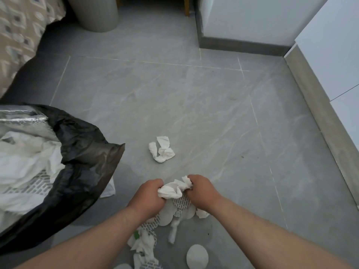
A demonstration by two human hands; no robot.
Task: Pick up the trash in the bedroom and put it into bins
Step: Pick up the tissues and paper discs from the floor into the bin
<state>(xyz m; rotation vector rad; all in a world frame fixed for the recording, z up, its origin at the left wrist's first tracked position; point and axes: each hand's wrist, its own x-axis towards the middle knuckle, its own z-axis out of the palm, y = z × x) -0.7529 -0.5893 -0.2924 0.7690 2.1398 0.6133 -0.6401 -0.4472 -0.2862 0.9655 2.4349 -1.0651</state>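
My left hand (pixel 150 195) and my right hand (pixel 201 191) both grip one bunch of crumpled white tissue (pixel 172 189) just above the grey floor. Under and behind the hands lies a heap of trash (pixel 180 208): round white pads, printed wrappers and more tissue. One round pad (pixel 197 256) lies alone near the bottom edge. A separate crumpled tissue (pixel 162 151) sits on the floor a little ahead of my hands. At the left a black bin bag (pixel 83 162) stands open, holding white paper and silver foil.
A round grey bin (pixel 97 14) stands at the far end, beside a bed with a patterned cover (pixel 17 35). White cabinets (pixel 330 55) with a skirting board run along the right side. Grey tiled floor (pixel 174 94) lies between.
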